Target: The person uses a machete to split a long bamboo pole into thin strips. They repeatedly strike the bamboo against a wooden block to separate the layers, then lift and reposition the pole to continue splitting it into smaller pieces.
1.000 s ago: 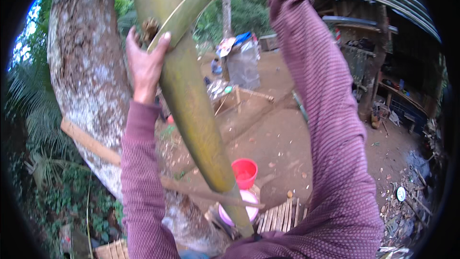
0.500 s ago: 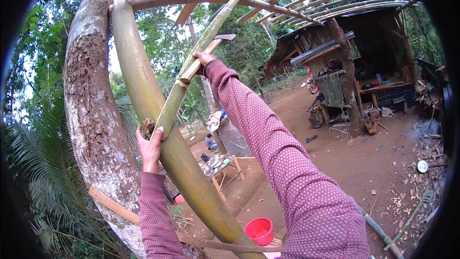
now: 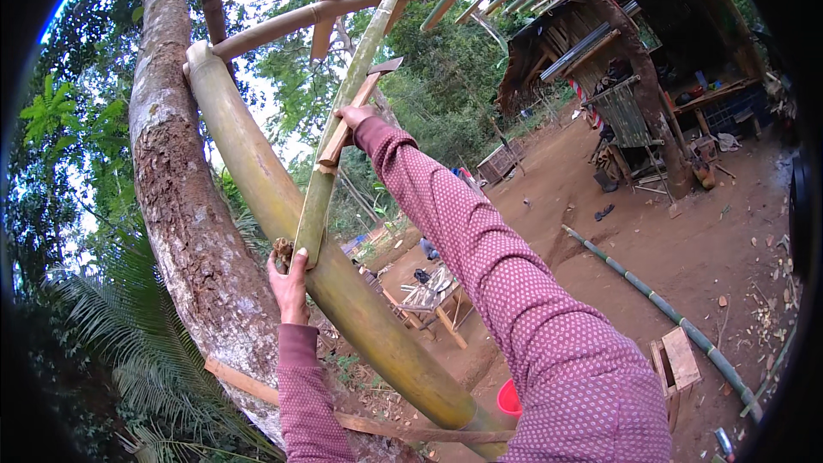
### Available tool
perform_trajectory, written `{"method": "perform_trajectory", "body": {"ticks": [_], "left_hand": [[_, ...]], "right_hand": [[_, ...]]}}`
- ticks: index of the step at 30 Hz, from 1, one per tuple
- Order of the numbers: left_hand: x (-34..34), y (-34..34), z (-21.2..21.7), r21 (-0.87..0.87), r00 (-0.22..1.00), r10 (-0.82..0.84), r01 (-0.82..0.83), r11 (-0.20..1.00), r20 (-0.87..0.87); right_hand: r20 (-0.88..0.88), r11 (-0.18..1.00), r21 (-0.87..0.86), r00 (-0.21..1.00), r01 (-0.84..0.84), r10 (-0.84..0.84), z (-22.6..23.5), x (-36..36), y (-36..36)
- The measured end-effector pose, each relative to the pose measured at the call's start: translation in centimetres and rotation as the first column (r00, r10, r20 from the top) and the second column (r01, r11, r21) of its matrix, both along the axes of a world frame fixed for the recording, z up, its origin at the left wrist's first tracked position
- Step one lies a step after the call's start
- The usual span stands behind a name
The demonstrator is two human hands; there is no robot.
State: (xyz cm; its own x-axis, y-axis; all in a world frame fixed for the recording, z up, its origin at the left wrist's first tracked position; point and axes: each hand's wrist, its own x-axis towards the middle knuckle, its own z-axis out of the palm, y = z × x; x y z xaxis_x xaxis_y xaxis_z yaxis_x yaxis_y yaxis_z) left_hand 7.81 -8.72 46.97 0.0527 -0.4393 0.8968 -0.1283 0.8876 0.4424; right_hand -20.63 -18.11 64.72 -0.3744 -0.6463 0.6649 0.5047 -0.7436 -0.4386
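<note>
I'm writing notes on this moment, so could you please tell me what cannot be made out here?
All in the head view:
Hatchet: mid-handle, covered by the right hand.
Left hand: some fingertips, hidden behind the hand itself.
Bucket: mostly hidden by the right sleeve.
Hut: interior, largely lost in shadow.
Ground pole: near end, lost at the dark rim.

Brown dirt yard (image 3: 549, 214), dark shed (image 3: 694, 60), daylit trees (image 3: 446, 94)

A long, round, green bamboo pole (image 3: 657, 299) lies on brown earth (image 3: 549, 244); a light-brown, box-shaped wooden object (image 3: 681, 360) stands near it.
</note>
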Motion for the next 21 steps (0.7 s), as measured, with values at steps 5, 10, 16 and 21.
{"method": "perform_trajectory", "body": {"ticks": [5,10,16,21], "left_hand": [[1.2,1.1,0.0,0.029,0.997,0.072,-0.072,0.997,0.009],[0.7,0.3,-0.1,0.005,1.0,0.03,-0.03,1.0,-0.004],[0.8,0.6,-0.1,0.009,1.0,0.019,-0.019,1.0,-0.016],[1.1,0.1,-0.3,-0.017,1.0,0.016,-0.016,1.0,-0.016]], "right_hand": [[0.071,0.995,0.015,0.993,-0.097,0.096,-1.8,2.2,1.8],[0.083,0.996,0.01,0.993,-0.086,0.085,-1.2,1.5,0.8],[0.095,0.992,-0.016,0.987,-0.129,0.13,-1.4,1.9,0.5],[0.093,0.993,-0.023,0.988,-0.119,0.121,-1.5,2.1,0.2]]}}
